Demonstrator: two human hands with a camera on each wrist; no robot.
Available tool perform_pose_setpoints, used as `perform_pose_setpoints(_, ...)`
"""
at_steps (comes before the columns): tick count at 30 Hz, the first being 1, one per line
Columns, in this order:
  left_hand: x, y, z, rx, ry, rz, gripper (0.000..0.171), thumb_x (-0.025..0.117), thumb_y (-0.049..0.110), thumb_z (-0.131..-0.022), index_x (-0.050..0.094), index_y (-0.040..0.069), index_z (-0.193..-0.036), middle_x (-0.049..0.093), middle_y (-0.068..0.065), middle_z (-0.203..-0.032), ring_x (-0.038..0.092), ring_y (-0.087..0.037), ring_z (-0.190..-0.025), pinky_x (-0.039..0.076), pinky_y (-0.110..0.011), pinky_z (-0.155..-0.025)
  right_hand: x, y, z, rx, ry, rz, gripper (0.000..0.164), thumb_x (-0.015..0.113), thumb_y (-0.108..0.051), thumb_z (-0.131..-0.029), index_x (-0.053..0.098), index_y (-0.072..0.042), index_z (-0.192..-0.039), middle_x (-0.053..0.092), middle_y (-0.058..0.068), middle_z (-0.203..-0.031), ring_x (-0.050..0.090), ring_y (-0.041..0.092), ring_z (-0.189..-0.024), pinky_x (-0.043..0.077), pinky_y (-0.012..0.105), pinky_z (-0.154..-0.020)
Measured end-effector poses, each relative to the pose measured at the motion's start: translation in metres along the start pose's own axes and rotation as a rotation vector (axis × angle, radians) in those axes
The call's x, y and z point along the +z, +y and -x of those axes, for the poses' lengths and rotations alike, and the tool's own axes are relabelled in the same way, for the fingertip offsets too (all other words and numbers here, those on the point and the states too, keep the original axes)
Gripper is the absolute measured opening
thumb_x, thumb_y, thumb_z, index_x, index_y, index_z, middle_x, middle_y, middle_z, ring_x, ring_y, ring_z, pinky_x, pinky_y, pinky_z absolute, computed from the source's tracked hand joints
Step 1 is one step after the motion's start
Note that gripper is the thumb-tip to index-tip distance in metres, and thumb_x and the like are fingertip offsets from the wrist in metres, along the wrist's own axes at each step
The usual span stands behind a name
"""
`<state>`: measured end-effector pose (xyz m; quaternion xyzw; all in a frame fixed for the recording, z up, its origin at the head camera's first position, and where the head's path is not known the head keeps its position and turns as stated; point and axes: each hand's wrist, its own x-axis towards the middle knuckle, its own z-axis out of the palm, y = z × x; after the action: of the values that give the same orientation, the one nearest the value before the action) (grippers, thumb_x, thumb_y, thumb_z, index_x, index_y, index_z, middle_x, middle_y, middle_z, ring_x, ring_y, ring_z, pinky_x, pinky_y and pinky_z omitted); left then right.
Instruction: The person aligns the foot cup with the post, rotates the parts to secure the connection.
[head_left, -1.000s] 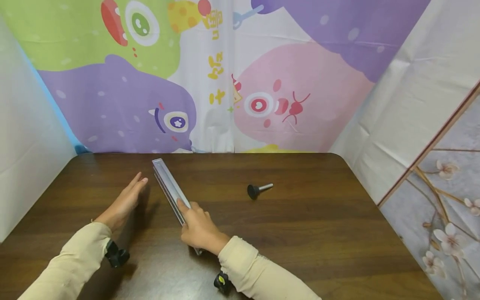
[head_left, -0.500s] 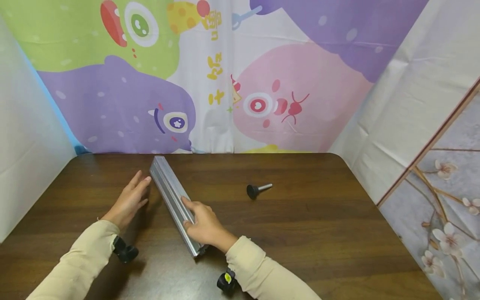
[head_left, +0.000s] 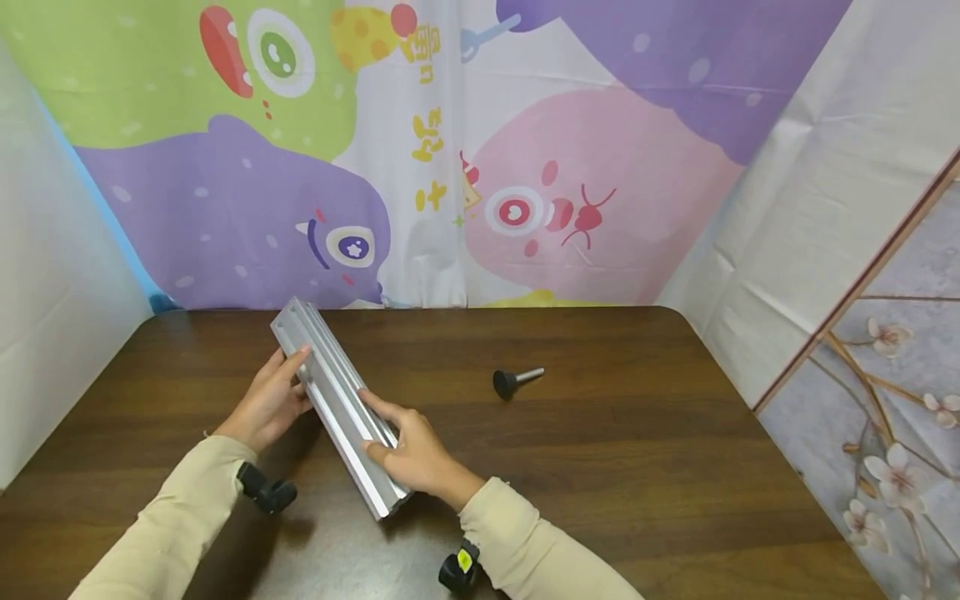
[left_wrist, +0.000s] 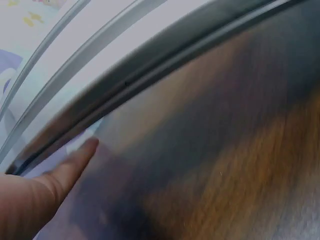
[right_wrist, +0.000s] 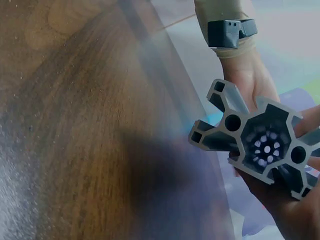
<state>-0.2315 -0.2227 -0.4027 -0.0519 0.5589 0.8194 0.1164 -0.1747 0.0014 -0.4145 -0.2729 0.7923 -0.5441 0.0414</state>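
A long silver aluminium extrusion profile [head_left: 337,404] slants across the left half of the table, held above it. My right hand [head_left: 420,457] grips its near part, thumb on the upper face. My left hand [head_left: 262,408] is at its far part, thumb over the face and fingers passing behind. In the left wrist view a digit [left_wrist: 72,167] points along beside the profile [left_wrist: 107,85]. The right wrist view shows the hollow cut end, with slots and round holes, of the profile [right_wrist: 242,150]. Part of the right hand [right_wrist: 302,212] appears beside that end.
A levelling foot [head_left: 506,383] with a black round base and metal stem lies on the brown wooden table [head_left: 637,475], right of the profile. Behind the table hangs a cartoon-printed curtain [head_left: 442,275]. White sheeting [head_left: 757,250] borders the right side.
The profile has turned about its long axis, showing a wider face, and its far end has shifted left. The left hand has moved right and come onto it, while the right hand keeps its grip.
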Motion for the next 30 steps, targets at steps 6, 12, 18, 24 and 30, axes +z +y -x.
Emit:
perform_pose_setpoints(6,-0.001,0.005,0.004,0.014,-0.020,0.094,0.021,0.049,0.023,-0.101,0.036,0.024,-0.117,0.059,0.010,-0.090,0.059,-0.006,-0.083,0.052,-0.024,-0.072,0.000,0.002,0.002,-0.030,-0.022,-0.075,0.063,0.064,0.001,-0.086,0.043,-0.011,-0.144,0.046,0.006,-0.143,0.043,0.017,-0.130,0.033,0.026,-0.112)
perform_pose_setpoints(12,-0.002,0.010,0.008,0.010,-0.023,0.088,0.043,0.050,0.019,-0.100,0.025,0.021,-0.134,0.057,0.007,-0.095,0.060,-0.008,-0.087,0.054,-0.027,-0.076,-0.003,0.008,0.002,-0.070,-0.049,-0.085,0.063,0.062,0.001,-0.086,0.041,-0.010,-0.145,0.044,0.005,-0.146,0.039,0.016,-0.134,0.031,0.028,-0.114)
perform_pose_setpoints(18,0.003,0.016,0.010,0.054,-0.020,0.089,0.083,0.054,0.012,-0.097,-0.008,0.014,-0.152,0.058,0.005,-0.097,0.063,-0.009,-0.086,0.056,-0.027,-0.074,-0.006,0.012,0.001,-0.067,-0.074,-0.128,0.066,0.060,0.001,-0.088,0.035,-0.010,-0.148,0.039,0.007,-0.150,0.041,0.018,-0.133,0.035,0.029,-0.111)
perform_pose_setpoints(24,0.014,0.029,0.014,0.096,-0.012,0.116,0.091,0.057,0.004,-0.095,-0.014,0.012,-0.152,0.064,0.002,-0.092,0.066,-0.010,-0.082,0.058,-0.026,-0.073,-0.015,0.012,0.002,0.038,-0.139,-0.275,0.071,0.056,0.005,-0.091,0.022,-0.009,-0.152,0.042,0.021,-0.142,0.059,0.023,-0.110,0.055,0.021,-0.084)
perform_pose_setpoints(30,0.033,0.044,0.018,0.143,-0.026,0.061,0.091,0.062,0.005,-0.092,-0.006,0.007,-0.153,0.057,0.000,-0.106,0.066,-0.009,-0.088,0.058,-0.025,-0.077,-0.032,0.010,0.005,0.068,-0.173,-0.202,0.071,0.058,0.001,-0.092,0.021,-0.009,-0.152,0.029,0.018,-0.153,0.063,0.023,-0.103,0.056,0.021,-0.078)
